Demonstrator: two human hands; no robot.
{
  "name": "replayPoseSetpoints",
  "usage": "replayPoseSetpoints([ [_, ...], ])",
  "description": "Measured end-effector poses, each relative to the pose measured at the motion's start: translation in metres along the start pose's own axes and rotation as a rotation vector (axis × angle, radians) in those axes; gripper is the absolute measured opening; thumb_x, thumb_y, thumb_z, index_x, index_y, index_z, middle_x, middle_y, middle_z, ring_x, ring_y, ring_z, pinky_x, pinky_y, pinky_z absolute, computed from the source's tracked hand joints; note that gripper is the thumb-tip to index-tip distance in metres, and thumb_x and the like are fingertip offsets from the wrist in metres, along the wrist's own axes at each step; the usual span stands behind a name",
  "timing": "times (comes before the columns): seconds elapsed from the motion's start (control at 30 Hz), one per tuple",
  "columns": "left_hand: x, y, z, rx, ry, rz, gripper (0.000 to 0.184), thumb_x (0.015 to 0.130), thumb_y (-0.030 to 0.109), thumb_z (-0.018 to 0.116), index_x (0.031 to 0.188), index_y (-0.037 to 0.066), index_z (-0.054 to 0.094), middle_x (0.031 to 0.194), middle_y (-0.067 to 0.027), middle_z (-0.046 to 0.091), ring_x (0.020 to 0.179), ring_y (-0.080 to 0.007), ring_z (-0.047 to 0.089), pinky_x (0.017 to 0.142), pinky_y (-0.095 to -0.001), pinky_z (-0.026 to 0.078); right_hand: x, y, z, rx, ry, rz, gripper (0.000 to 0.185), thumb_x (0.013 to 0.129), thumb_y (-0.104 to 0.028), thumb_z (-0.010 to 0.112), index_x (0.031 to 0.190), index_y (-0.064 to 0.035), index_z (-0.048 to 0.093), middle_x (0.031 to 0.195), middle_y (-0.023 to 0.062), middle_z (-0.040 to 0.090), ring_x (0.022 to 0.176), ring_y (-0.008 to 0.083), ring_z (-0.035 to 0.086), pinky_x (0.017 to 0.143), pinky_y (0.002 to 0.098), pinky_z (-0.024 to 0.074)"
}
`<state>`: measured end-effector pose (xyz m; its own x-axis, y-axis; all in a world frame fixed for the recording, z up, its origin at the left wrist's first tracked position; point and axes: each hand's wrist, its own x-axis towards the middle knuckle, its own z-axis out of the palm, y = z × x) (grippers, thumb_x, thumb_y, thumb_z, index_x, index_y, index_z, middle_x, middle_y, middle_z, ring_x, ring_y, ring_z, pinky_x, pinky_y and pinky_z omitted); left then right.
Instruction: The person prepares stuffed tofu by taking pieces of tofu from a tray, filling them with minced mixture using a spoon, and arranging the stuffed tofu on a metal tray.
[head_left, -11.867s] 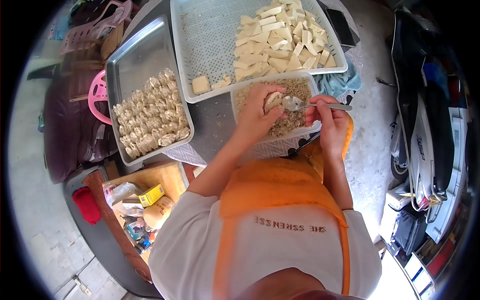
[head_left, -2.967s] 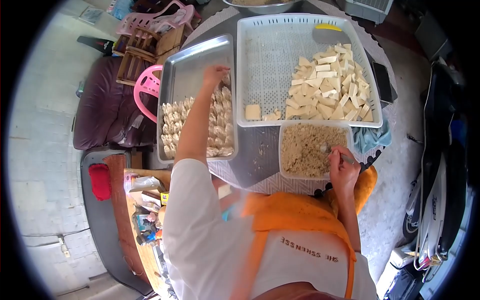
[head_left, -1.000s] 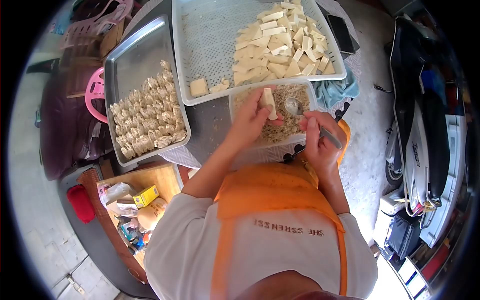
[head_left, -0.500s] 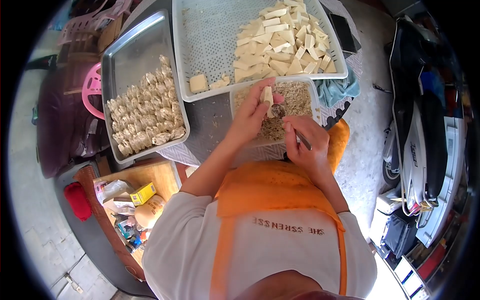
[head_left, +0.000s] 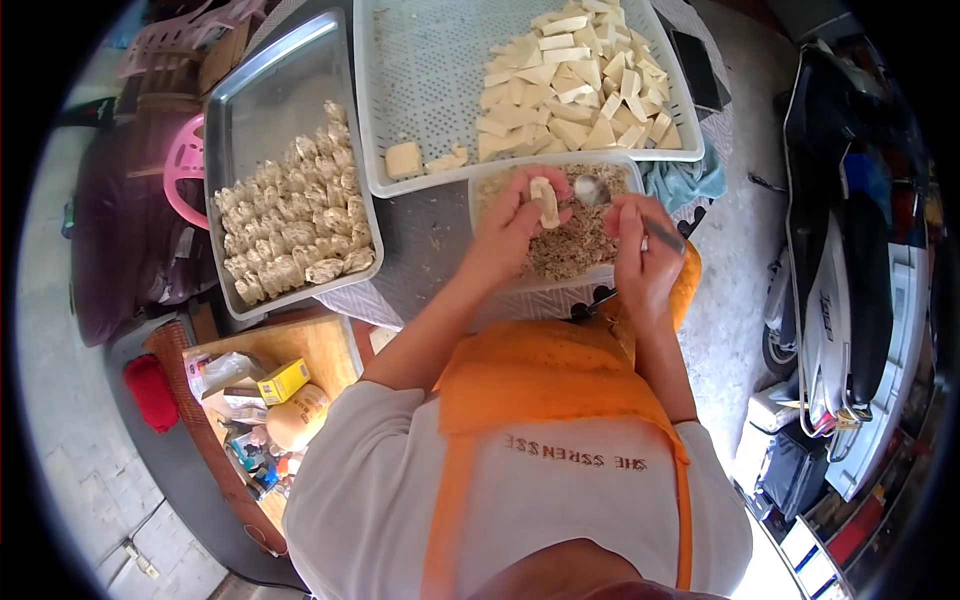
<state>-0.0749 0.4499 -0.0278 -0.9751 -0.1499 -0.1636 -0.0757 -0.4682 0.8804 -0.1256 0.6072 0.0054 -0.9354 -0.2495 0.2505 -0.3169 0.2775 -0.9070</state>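
My left hand [head_left: 507, 232] is closed around a pale tofu-like piece [head_left: 545, 203] above the tub [head_left: 477, 190] of brownish crumbly filling [head_left: 572, 245]. My right hand [head_left: 645, 255] grips a metal spoon [head_left: 592, 190], its bowl over the filling just right of the piece. Behind the tub, a white perforated tray [head_left: 420, 100] bears a heap of cut pale pieces [head_left: 580, 90] and one square block [head_left: 404, 159]. On the left, rows of filled pieces [head_left: 295, 215] cover the near part of a metal tray [head_left: 265, 110].
A phone [head_left: 695, 70] lies right of the perforated tray, with a blue cloth [head_left: 684, 182] below it. A pink chair [head_left: 186, 170] stands left of the metal tray. A wooden surface with a yellow box [head_left: 284, 382] is at the lower left.
From the metal tray, my left hand came back over the tub and took hold of a pale piece. The spoon dipped to that piece half a second ago and has since moved right, away from it.
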Motion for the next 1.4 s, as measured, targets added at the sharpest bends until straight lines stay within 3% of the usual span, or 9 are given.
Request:
replayPoseSetpoints([
  [0.1,0.004,-0.003,-0.003,0.011,-0.041,0.103,0.021,0.092,0.001,0.045,0.112,0.003,0.051,0.117,-0.0088,0.055,0.110,-0.0189,0.055,0.095,-0.0338,0.049,0.017,0.013,0.001,-0.405,-0.202,-0.143,0.013,0.087,-0.005,0.055,0.083,0.0027,0.065,0.085,0.0134,0.066,0.070,0.0337,0.064,0.064,0.0372,0.0515],
  [0.27,0.004,0.003,-0.009,0.011,0.067,0.000,0.019,0.091,0.001,0.046,0.110,0.002,0.050,0.117,-0.0095,0.055,0.112,-0.0190,0.054,0.098,-0.0352,0.047,0.016,0.042,0.017,-0.045,-0.370,0.142,0.019,0.093,-0.010,0.052,0.090,0.0041,0.064,0.082,0.0119,0.067,0.066,0.0251,0.065,0.060,0.0316,0.0515],
  [0.37,0.002,0.002,-0.001,-0.085,0.193,0.108,0.026,0.088,-0.003,0.040,0.110,0.004,0.054,0.109,-0.0070,0.060,0.097,-0.0139,0.061,0.071,-0.0216,0.046,0.015,0.031,0.001,0.261,-0.313,0.376,0.022,0.097,-0.013,0.050,0.094,0.0045,0.063,0.079,0.0090,0.066,0.065,0.0154,0.063,0.060,0.0262,0.0515],
  [0.43,0.003,0.000,-0.005,0.003,0.128,0.084,0.025,0.091,0.000,0.041,0.112,0.003,0.053,0.112,-0.0076,0.058,0.107,-0.0154,0.056,0.089,-0.0287,0.046,0.013,0.019,-0.012,0.349,-0.273,0.401,0.023,0.098,-0.014,0.049,0.097,0.0040,0.062,0.078,0.0073,0.065,0.065,0.0103,0.061,0.060,0.0232,0.0510],
  [0.77,0.002,0.006,-0.007,-0.024,-0.067,-0.162,0.031,0.092,0.006,0.044,0.121,0.006,0.054,0.116,-0.0050,0.057,0.108,-0.0141,0.055,0.091,-0.0270,0.045,-0.001,0.003,0.000,0.227,-0.195,0.130,0.011,0.091,-0.006,0.058,0.092,0.0036,0.064,0.074,0.0070,0.065,0.061,0.0123,0.062,0.053,0.0246,0.0502],
  [0.93,0.000,-0.008,-0.007,0.290,-0.089,0.040,0.024,0.095,0.008,0.043,0.116,0.006,0.055,0.103,-0.0035,0.060,0.090,-0.0109,0.056,0.077,-0.0268,0.047,0.005,-0.016,0.022,-0.126,-0.188,-0.232,0.008,0.083,-0.005,0.065,0.088,0.0010,0.065,0.075,0.0134,0.065,0.060,0.0274,0.063,0.055,0.0330,0.0511],
  [1.13,-0.002,-0.009,-0.002,0.573,-0.009,0.230,0.021,0.097,0.004,0.038,0.110,0.005,0.054,0.085,-0.0032,0.061,0.070,-0.0130,0.058,0.065,-0.0273,0.048,0.008,-0.030,0.016,-0.191,-0.236,-0.326,0.004,0.083,-0.004,0.064,0.082,0.0002,0.065,0.074,0.0127,0.064,0.061,0.0283,0.062,0.056,0.0329,0.0508],
  [1.27,-0.011,0.014,0.001,0.390,-0.014,-0.132,0.021,0.096,0.007,0.039,0.111,0.006,0.053,0.095,-0.0016,0.059,0.074,-0.0084,0.056,0.063,-0.0211,0.045,-0.004,-0.030,0.001,-0.103,-0.143,-0.245,0.009,0.086,-0.003,0.062,0.078,0.0022,0.063,0.070,0.0100,0.063,0.058,0.0202,0.061,0.053,0.0289,0.0489],
  [1.4,-0.003,0.009,-0.006,0.138,-0.028,-0.075,0.019,0.097,0.012,0.041,0.112,0.008,0.053,0.091,-0.0009,0.057,0.072,-0.0097,0.055,0.060,-0.0204,0.043,-0.003,-0.034,-0.018,0.034,-0.003,-0.151,0.016,0.091,-0.004,0.057,0.077,0.0037,0.061,0.066,0.0069,0.061,0.057,0.0110,0.058,0.050,0.0242,0.0451],
])
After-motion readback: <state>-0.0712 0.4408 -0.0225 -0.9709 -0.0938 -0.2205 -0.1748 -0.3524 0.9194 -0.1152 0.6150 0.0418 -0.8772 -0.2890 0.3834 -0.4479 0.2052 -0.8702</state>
